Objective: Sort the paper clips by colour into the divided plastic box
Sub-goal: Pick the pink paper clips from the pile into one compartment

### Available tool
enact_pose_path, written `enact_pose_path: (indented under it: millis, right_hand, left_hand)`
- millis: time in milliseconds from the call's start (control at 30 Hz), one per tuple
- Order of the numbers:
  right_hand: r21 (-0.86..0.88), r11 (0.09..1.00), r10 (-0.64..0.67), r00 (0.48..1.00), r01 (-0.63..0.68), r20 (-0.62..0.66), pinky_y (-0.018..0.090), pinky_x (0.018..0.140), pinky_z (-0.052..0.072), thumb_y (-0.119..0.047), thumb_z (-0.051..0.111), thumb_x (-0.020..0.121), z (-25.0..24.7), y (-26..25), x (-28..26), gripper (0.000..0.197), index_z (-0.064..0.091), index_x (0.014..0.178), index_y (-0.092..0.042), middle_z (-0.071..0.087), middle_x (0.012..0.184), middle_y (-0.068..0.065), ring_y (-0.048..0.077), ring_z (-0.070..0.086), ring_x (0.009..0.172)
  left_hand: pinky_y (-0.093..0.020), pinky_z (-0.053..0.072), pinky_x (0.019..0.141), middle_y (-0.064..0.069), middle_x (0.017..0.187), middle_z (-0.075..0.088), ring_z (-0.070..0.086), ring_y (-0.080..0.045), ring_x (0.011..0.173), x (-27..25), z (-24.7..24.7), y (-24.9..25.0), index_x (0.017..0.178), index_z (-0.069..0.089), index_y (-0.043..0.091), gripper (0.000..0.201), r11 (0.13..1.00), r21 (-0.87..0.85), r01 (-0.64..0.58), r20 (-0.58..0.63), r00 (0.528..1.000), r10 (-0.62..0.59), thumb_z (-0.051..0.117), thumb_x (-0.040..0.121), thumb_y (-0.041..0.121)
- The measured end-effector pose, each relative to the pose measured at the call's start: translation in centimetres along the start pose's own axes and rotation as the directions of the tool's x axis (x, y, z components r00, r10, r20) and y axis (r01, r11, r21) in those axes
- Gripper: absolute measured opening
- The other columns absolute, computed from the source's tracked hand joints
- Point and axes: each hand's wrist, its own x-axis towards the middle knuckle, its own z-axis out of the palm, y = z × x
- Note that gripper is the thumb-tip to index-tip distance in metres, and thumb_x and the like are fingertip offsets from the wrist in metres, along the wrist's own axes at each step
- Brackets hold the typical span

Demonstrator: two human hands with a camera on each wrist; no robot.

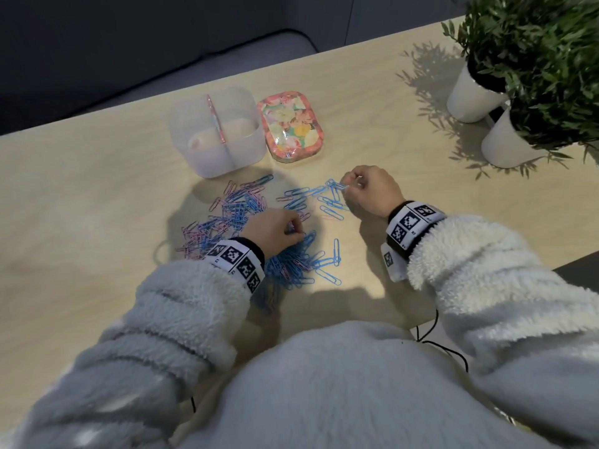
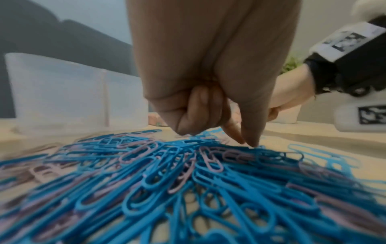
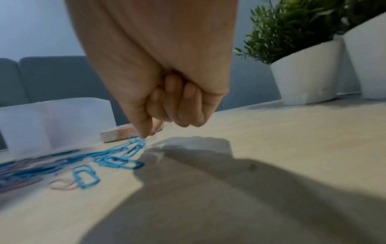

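A heap of blue and pink paper clips (image 1: 240, 218) lies on the wooden table in front of the clear divided plastic box (image 1: 214, 131). Both of the box's compartments look bare. My left hand (image 1: 293, 231) is over the heap's near part, fingers curled, with thumb and index tips (image 2: 248, 143) pinching at a clip on top of the heap (image 2: 188, 173). My right hand (image 1: 348, 187) is at the heap's right edge. Its thumb and index finger (image 3: 147, 136) pinch the end of a blue clip (image 3: 135, 145) that still touches the table.
A floral lid (image 1: 290, 126) lies just right of the box. Two white pots with green plants (image 1: 470, 95) (image 1: 509, 140) stand at the far right. The table's right edge (image 1: 567, 264) runs close to my right forearm. A grey sofa is beyond the table.
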Motion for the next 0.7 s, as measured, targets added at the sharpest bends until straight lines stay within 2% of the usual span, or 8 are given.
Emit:
enact_pose_path:
  millis: [67, 133, 233, 300, 433, 500, 600, 700]
  right_hand:
    - [-0.039, 0.999, -0.032, 0.999, 0.031, -0.028, 0.026, 0.069, 0.039, -0.019, 0.061, 0.076, 0.3, -0.1, -1.0, 0.009, 0.064, 0.082, -0.025, 0.059, 0.073, -0.003, 0.021, 0.054, 0.074]
    - [-0.069, 0.992, -0.108, 0.994, 0.11, 0.029, 0.027, 0.068, 0.04, -0.023, 0.062, 0.076, 1.1, -0.7, -2.4, 0.005, 0.065, 0.079, -0.026, 0.061, 0.071, -0.002, 0.02, 0.056, 0.072]
    - [-0.152, 0.97, -0.173, 0.977, 0.191, 0.127, 0.025, 0.068, 0.035, -0.028, 0.063, 0.08, 2.5, -1.1, -3.2, 0.009, 0.067, 0.086, -0.024, 0.055, 0.073, -0.006, 0.018, 0.054, 0.077]
    - [-0.21, 0.956, -0.177, 0.974, 0.203, 0.138, 0.025, 0.068, 0.032, -0.029, 0.063, 0.082, 2.9, -1.1, -3.1, 0.008, 0.065, 0.086, -0.023, 0.055, 0.076, -0.007, 0.021, 0.057, 0.084]
    - [-0.215, 0.967, -0.103, 0.982, 0.136, 0.157, 0.03, 0.066, 0.042, -0.023, 0.056, 0.085, 3.3, -0.3, -2.9, 0.011, 0.063, 0.08, -0.015, 0.07, 0.084, 0.003, 0.03, 0.061, 0.085]
    - [-0.119, 0.986, -0.095, 0.98, 0.117, 0.175, 0.033, 0.069, 0.046, -0.021, 0.056, 0.085, 3.2, 0.2, -2.8, 0.013, 0.059, 0.075, -0.014, 0.067, 0.078, 0.007, 0.03, 0.059, 0.076]
    - [0.204, 0.979, -0.046, 0.987, 0.013, 0.156, 0.027, 0.056, 0.039, -0.013, 0.053, 0.086, 2.9, 0.0, -2.5, 0.017, 0.048, 0.07, -0.015, 0.053, 0.061, 0.002, 0.014, 0.047, 0.053]
    - [0.572, 0.805, 0.02, 0.97, -0.159, 0.243, 0.013, 0.034, 0.028, -0.002, 0.039, 0.093, 2.3, -1.1, -2.2, 0.021, 0.041, 0.074, -0.013, 0.054, 0.052, 0.006, 0.009, 0.042, 0.032]
  left_hand:
    - [-0.026, 0.033, 0.061, 0.009, 0.059, 0.041, 0.045, -0.018, 0.068, 0.4, -0.4, -0.4, 0.085, 0.065, 0.018, 0.011, 0.996, -0.086, 0.039, -0.091, 0.995, -0.047, 0.064, 0.081, 0.028]
    - [-0.027, 0.033, 0.062, 0.009, 0.06, 0.04, 0.046, -0.019, 0.07, 1.0, -0.7, -0.5, 0.086, 0.065, 0.018, 0.012, 0.994, -0.087, 0.059, -0.149, 0.986, -0.072, 0.064, 0.081, 0.029]
    - [-0.031, 0.042, 0.071, 0.001, 0.078, 0.057, 0.056, -0.024, 0.086, 1.9, -0.6, 0.3, 0.091, 0.066, 0.021, 0.015, 0.999, -0.012, 0.046, -0.166, 0.985, -0.047, 0.061, 0.083, 0.033]
    - [-0.034, 0.046, 0.076, -0.005, 0.094, 0.067, 0.061, -0.027, 0.093, 2.3, -0.1, 0.9, 0.095, 0.065, 0.022, 0.017, 0.998, 0.05, 0.032, -0.145, 0.989, -0.025, 0.06, 0.084, 0.033]
    - [-0.034, 0.045, 0.075, -0.009, 0.104, 0.067, 0.061, -0.032, 0.097, 2.8, 0.6, 1.3, 0.096, 0.063, 0.019, 0.015, 0.99, 0.142, 0.013, -0.114, 0.994, 0.004, 0.055, 0.085, 0.026]
    - [-0.035, 0.044, 0.077, -0.011, 0.107, 0.065, 0.06, -0.032, 0.099, 2.9, 0.8, 1.3, 0.097, 0.061, 0.016, 0.015, 0.986, 0.168, -0.004, -0.097, 0.995, 0.02, 0.052, 0.086, 0.023]
    - [-0.037, 0.043, 0.08, -0.014, 0.11, 0.062, 0.057, -0.032, 0.102, 2.6, 0.8, 1.3, 0.101, 0.055, 0.008, 0.018, 0.99, 0.141, -0.031, -0.063, 0.997, 0.04, 0.048, 0.091, 0.021]
    - [-0.034, 0.039, 0.073, -0.016, 0.096, 0.061, 0.055, -0.03, 0.089, 2.4, 0.4, 0.6, 0.095, 0.053, 0.005, 0.014, 0.991, -0.126, -0.034, -0.125, 0.992, 0.018, 0.048, 0.091, 0.017]
